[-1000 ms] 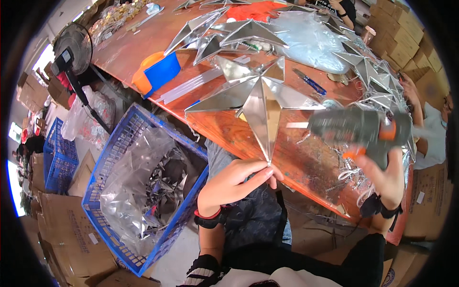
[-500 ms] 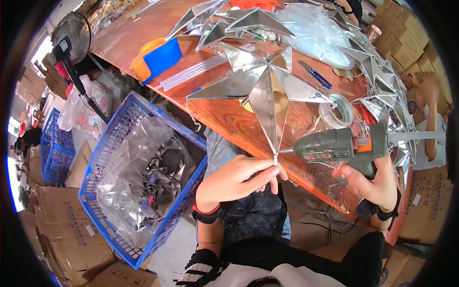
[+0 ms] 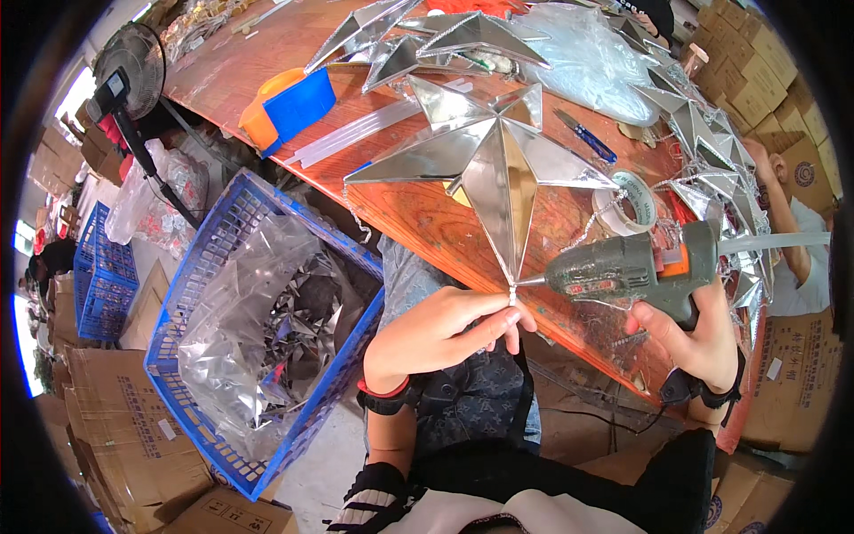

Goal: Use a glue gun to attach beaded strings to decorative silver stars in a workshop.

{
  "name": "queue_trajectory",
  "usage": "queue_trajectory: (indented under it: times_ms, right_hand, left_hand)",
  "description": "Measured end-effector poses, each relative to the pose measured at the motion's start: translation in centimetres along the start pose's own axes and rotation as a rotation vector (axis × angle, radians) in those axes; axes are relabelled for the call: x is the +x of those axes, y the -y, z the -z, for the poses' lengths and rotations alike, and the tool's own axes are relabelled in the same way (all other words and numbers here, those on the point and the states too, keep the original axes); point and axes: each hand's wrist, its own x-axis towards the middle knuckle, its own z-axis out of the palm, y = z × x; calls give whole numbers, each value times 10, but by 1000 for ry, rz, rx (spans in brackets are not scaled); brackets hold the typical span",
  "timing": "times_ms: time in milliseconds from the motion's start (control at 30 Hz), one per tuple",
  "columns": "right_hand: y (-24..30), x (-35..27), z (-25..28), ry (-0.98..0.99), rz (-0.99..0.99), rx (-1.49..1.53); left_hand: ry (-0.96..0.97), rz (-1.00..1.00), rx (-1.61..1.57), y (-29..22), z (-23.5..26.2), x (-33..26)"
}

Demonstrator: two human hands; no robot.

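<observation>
The left hand [image 3: 445,334] pinches the near tip of a faceted, mirror-bright foil star [image 3: 494,169], which lies on the orange wooden desk [image 3: 418,214] with that point overhanging its near edge; the right hand [image 3: 703,343] is clamped on a grey glue gun [image 3: 623,267], nozzle touching the tip. A ring of clear tape [image 3: 627,200] sits just right of the star; a blue plastic lattice crate [image 3: 267,329] of crinkled silver scraps stands left.

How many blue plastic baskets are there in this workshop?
2. The big basket, holding a clear bag of silver pieces, stands on the floor left of the left hand. A smaller basket stands further left, by the boxes. Others may be hidden.
</observation>
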Motion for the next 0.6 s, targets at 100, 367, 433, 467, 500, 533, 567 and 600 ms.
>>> queue_trajectory:
  times_ms: [100, 367, 433, 467, 500, 533, 567, 600]
  right_hand:
    - [-3, -1, 3, 11, 39, -49]
    - [-8, 5, -8, -168, 30, 30]
    - [2, 14, -12, -183, 11, 50]
    - [5, 19, -11, -159, 18, -21]
    - [7, 23, -11, -137, 24, -93]
    - [7, 26, -10, -138, 23, -156]
    - [8, 28, -10, -138, 22, -219]
    - [5, 28, -10, -166, 11, -189]
  left_hand:
    - [11, -24, 23, 1, 1, 1]
    - [-110, -120, 89, 30, -2, 2]
    - [-79, -41, 95, 33, 1, 2]
    - [-72, -37, 80, 32, 3, 2]
    - [-63, -34, 61, 32, 3, 2]
    - [-54, -30, 43, 32, 4, 2]
    - [-32, -21, 46, 32, 6, 2]
    - [-8, -14, 49, 31, 8, 4]
